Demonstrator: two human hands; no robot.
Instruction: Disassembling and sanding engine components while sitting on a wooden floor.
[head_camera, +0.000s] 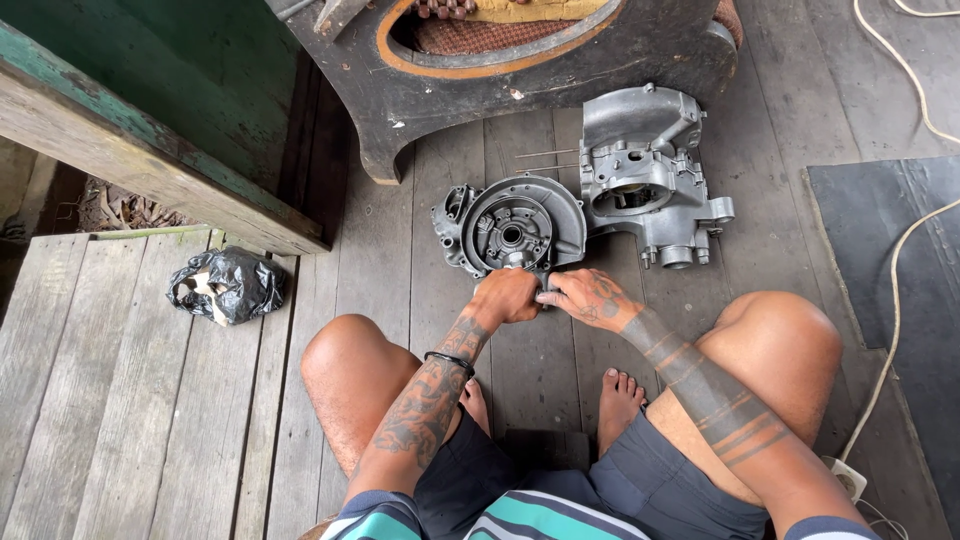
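Wooden floor boards (120, 400), grey and worn, run under a person who sits cross-legged with bare feet. Right in front of the knees lie two big grey metal engine parts. One is a round engine cover (512, 228) with a ring shape and a hub in the middle. Just beside it, on its right and maybe touching, is a chunky engine case (645, 175) with holes and bolts sticking up.

Both hands meet at the near edge of the round engine cover. The left hand (506, 297) is curled shut like a fist around something small at that edge. The right hand (582, 297) has its fingers pressed together, pinching at the same spot. What sits between the fingers is hidden, so I cannot tell if it is a tool, a bolt or a bit of the cover.

As for how far the work has come, it looks like the engine is already in pieces, since the two halves lie side by side and not joined. Two thin metal rods (545, 160) lie loose on the boards near the case. The hands seem busy with one small part at the rim, so I think much is left to do.

Off to the left lies a crumpled black bag (228, 285). A dark wooden chair base (520, 80) stands behind the parts, and a pale cord (900, 260) runs along the right side
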